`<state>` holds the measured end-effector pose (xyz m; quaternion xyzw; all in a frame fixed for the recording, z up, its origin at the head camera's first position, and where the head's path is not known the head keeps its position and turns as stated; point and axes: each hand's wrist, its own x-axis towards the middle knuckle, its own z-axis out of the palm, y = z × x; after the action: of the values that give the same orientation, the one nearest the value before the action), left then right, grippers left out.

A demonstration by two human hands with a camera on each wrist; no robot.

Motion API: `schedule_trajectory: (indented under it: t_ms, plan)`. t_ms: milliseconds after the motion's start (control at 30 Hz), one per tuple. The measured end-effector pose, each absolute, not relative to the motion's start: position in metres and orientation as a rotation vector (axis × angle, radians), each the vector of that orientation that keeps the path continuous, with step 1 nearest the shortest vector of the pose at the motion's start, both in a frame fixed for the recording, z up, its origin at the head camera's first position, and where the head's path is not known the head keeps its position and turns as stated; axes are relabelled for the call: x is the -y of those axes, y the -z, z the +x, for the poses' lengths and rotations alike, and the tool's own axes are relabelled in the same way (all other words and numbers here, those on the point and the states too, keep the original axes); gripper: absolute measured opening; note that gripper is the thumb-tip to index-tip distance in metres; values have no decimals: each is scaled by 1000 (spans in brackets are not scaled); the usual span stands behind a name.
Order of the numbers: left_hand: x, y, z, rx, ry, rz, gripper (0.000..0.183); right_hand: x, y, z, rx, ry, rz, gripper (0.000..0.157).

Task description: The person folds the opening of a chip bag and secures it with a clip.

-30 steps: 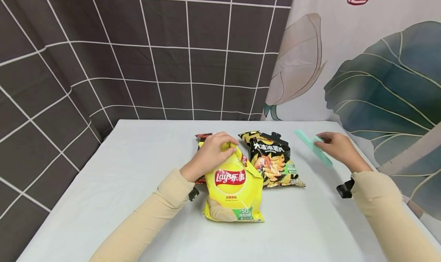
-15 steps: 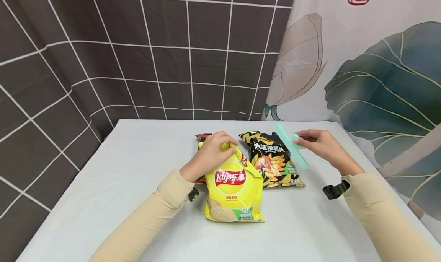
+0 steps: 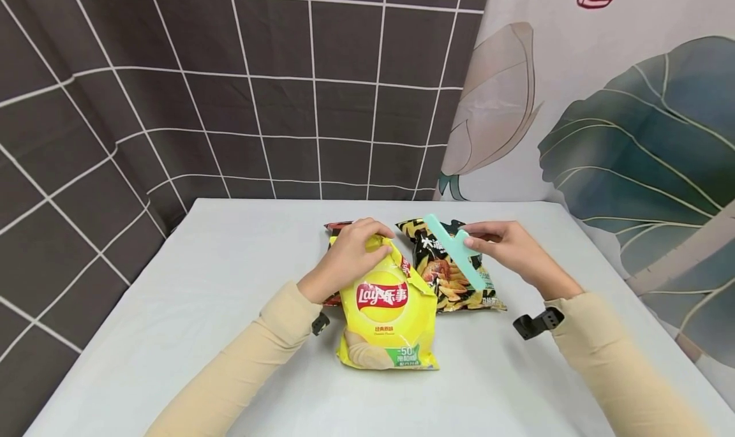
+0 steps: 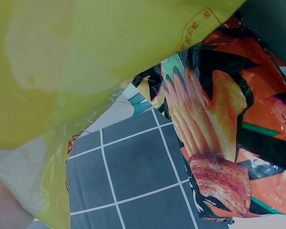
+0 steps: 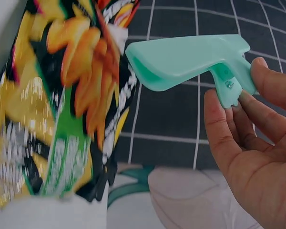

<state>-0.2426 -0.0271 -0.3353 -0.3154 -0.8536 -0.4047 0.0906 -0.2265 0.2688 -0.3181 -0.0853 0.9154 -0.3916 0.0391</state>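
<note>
My left hand (image 3: 357, 258) grips the top of a yellow Lay's chip bag (image 3: 390, 322), whose upper edge looks folded. The bag leans upright on the table. Between the thumb and fingers of my right hand (image 3: 508, 245), a mint-green bag clip (image 3: 455, 252) is pinched by its tabs. In the right wrist view the clip (image 5: 186, 57) points left, its jaws near each other. Behind the clip lies a black chip bag (image 3: 439, 274), apart from it as far as I can tell. A red chip bag (image 3: 333, 300) is mostly hidden behind the yellow one.
A white table (image 3: 230, 265) bears all the bags. Along its back and left hangs a dark curtain with white grid lines (image 3: 287, 105), and a leaf-print curtain (image 3: 631, 137) hangs at the right. A dark clip sits on the black bag's top, partly covered.
My right hand has moved left with the green clip, from the table's right side to in front of the black bag. The left hand and yellow bag have stayed nearly still.
</note>
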Motion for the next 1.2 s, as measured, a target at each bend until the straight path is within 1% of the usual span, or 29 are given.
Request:
schedule_trajectory:
  t_ms: [333,500,667,1200]
  plan:
    - [27,336,-243,2510,1191,-945,18,-246,322,-223,-2775,1245,-319,39]
    - [27,336,-243,2501,1203,-949,20,-238,325,-222,-2751,1271,-321,35]
    - [26,336,-243,2507,1219,-946,23,-232,326,-222,-2716,1301,-286,35]
    - [27,335,-242,2516,1242,-949,27,-220,329,-225,-2711,1314,-324,31]
